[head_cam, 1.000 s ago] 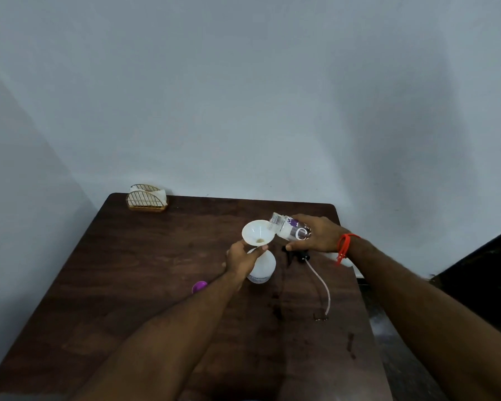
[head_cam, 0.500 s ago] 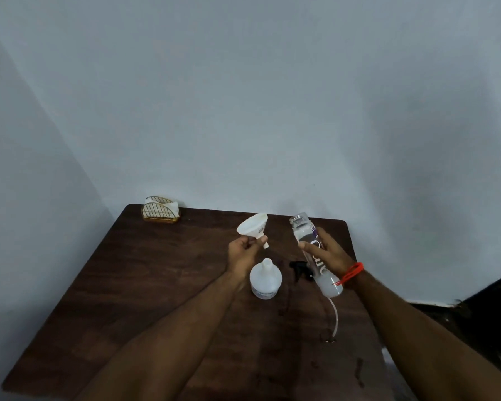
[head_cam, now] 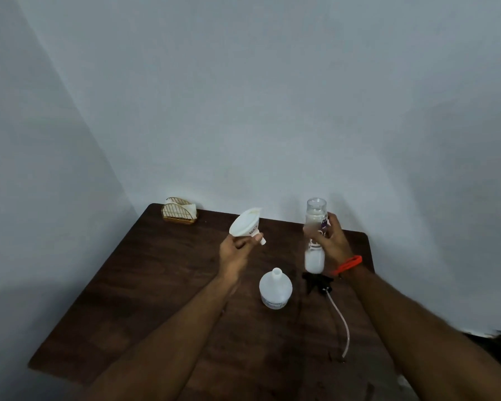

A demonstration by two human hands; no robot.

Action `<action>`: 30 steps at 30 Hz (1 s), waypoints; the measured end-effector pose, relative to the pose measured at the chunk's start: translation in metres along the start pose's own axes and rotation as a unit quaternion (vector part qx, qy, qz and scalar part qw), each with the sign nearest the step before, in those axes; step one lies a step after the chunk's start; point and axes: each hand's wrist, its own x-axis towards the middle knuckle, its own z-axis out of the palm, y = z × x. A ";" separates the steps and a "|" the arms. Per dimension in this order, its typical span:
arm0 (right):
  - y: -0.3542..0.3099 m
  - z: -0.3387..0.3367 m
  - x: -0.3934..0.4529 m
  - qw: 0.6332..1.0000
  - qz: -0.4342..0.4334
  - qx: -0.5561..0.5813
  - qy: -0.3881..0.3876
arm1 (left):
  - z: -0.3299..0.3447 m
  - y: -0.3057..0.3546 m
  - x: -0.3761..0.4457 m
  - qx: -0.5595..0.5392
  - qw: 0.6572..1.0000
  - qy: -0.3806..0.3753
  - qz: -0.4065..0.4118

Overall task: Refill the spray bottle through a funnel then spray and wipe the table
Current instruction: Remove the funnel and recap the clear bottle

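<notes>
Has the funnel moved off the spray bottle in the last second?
Yes. The funnel, pinched in the left hand, is now lifted up and left of the spray bottle, whose neck is bare.

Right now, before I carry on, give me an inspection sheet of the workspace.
Surface: dark wooden table, stained near the front.
Job's things: spray bottle upright, uncapped; white funnel lifted off, tilted; refill bottle upright, open; black spray head lying on the table.
Clutter: gold wire napkin holder at the far left corner.
Grippers: left hand holds the funnel; right hand grips the refill bottle.
Cables: dip tube trailing from the spray head.
Surroundings: plain walls.
</notes>
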 end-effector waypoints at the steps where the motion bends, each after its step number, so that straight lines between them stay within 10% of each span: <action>1: -0.003 0.002 0.008 1.000 -0.001 -0.004 0.003 | -0.003 -0.002 -0.002 -0.012 1.000 0.003 -0.012; 14: 0.003 0.153 0.104 0.992 -0.003 -0.120 -0.034 | -0.046 -0.046 -0.012 -0.175 0.962 0.081 -0.191; 30: 0.053 0.287 0.172 0.985 -0.006 -0.154 -0.076 | -0.146 -0.059 0.073 -0.196 0.944 0.190 -0.188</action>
